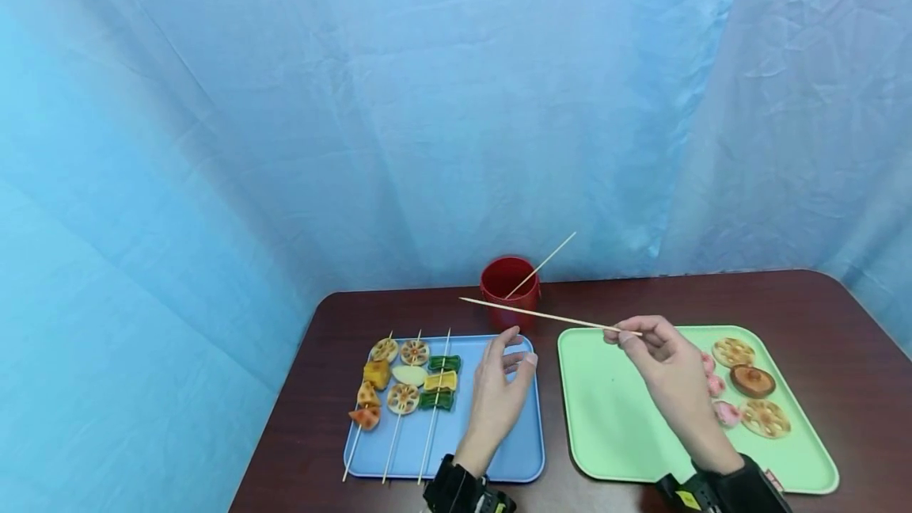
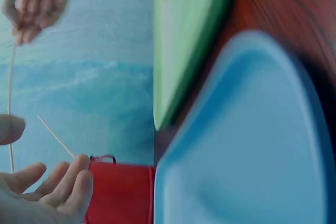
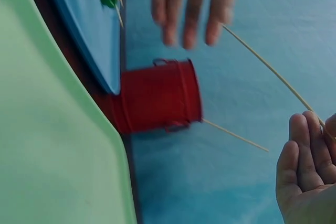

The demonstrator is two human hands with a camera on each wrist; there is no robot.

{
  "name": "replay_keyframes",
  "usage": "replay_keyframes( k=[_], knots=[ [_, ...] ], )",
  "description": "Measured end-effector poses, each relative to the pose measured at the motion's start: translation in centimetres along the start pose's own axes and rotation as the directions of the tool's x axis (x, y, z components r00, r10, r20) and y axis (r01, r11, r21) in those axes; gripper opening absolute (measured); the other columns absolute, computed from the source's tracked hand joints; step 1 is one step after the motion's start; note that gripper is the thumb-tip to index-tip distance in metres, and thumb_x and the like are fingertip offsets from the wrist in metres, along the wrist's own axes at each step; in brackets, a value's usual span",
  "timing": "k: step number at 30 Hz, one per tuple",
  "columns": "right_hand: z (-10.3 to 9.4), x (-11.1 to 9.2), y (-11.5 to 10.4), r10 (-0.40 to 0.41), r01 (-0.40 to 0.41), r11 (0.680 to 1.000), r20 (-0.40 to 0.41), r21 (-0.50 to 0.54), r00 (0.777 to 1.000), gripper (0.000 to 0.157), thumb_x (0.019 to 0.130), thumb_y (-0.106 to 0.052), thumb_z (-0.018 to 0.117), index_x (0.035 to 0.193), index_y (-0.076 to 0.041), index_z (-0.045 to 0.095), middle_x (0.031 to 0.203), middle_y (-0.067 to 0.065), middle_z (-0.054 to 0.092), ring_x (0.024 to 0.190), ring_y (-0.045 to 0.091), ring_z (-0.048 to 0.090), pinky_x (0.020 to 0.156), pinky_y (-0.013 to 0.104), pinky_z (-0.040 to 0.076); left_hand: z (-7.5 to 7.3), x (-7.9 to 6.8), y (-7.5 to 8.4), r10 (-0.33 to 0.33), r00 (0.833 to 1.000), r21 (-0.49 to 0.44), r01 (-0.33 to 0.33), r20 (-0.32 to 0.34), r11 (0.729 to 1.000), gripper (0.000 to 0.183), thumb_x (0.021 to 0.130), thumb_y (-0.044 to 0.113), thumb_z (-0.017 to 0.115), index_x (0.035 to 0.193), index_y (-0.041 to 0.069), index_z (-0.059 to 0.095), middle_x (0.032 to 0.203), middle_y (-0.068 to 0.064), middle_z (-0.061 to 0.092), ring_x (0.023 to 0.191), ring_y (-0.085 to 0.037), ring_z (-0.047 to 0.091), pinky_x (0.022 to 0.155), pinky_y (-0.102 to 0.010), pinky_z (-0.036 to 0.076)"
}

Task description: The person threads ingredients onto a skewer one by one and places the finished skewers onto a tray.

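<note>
My right hand (image 1: 666,370) pinches a bare wooden skewer (image 1: 541,313) near one end, above the green tray. The skewer's other end points left, passing in front of the red bucket (image 1: 510,291) in the head view. My left hand (image 1: 502,394) is held over the right part of the blue tray, fingers loosely bent and holding nothing. In the left wrist view its fingers (image 2: 68,182) are spread apart, near the far part of the skewer. A second bare skewer (image 1: 549,260) leans out of the bucket.
Three loaded skewers lie on the blue tray (image 1: 516,461): lotus slices with a pale piece, green and yellow pieces (image 1: 440,381), and brown and yellow chunks (image 1: 366,394). The green tray (image 1: 606,434) bears lotus slices (image 1: 765,418), a mushroom cap (image 1: 752,381) and pink pieces (image 1: 727,413).
</note>
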State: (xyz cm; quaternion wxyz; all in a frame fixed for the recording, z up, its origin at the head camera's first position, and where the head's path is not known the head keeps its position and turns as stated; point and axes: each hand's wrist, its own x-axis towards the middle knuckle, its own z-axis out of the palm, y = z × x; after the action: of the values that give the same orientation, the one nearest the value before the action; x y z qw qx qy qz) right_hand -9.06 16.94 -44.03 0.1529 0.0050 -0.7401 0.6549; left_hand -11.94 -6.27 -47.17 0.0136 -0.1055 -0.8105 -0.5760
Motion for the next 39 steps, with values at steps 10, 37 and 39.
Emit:
replay_keyframes(
  k=[10, 37, 39],
  knots=[
    [2.9, -0.9, 1.6, 0.072, -0.078, 0.987, 0.051, 0.144, 0.996, 0.027, 0.105, -0.014, 0.062, 0.117, 0.010, 0.061, 0.104, 0.010, 0.077, 0.097, 0.013, 0.074, 0.086, 0.025, 0.056, 1.2, 0.3, 0.4, -0.041, 0.999, -0.558, 0.024, -0.019, 0.830, 0.034, 0.106, 0.016, 0.060, 0.135, -0.001, 0.055, 0.128, -0.023, 0.066, 0.118, -0.042, 0.066, 0.093, -0.036, 0.056],
    [0.8, 0.2, 3.1, 0.113, -0.075, 0.977, 0.187, -0.200, 0.976, 0.031, 0.106, -0.031, 0.061, 0.123, -0.007, 0.068, 0.118, 0.014, 0.072, 0.105, 0.012, 0.071, 0.086, 0.023, 0.054, 1.0, -0.3, -0.3, -0.072, 0.991, -0.662, -0.023, -0.115, 0.749, 0.025, 0.108, 0.019, 0.057, 0.120, -0.003, 0.056, 0.109, -0.028, 0.071, 0.101, -0.030, 0.075, 0.087, -0.037, 0.057],
    [-0.2, 0.6, 3.1, 0.125, -0.072, 0.966, 0.206, -0.250, 0.971, 0.031, 0.106, -0.032, 0.061, 0.123, -0.007, 0.069, 0.119, 0.015, 0.072, 0.105, 0.014, 0.071, 0.085, 0.024, 0.055, 0.8, -0.4, -0.6, -0.046, 0.993, -0.620, -0.032, -0.111, 0.784, 0.026, 0.109, 0.019, 0.056, 0.121, -0.004, 0.057, 0.109, -0.029, 0.070, 0.100, -0.030, 0.075, 0.087, -0.037, 0.057]
  ],
)
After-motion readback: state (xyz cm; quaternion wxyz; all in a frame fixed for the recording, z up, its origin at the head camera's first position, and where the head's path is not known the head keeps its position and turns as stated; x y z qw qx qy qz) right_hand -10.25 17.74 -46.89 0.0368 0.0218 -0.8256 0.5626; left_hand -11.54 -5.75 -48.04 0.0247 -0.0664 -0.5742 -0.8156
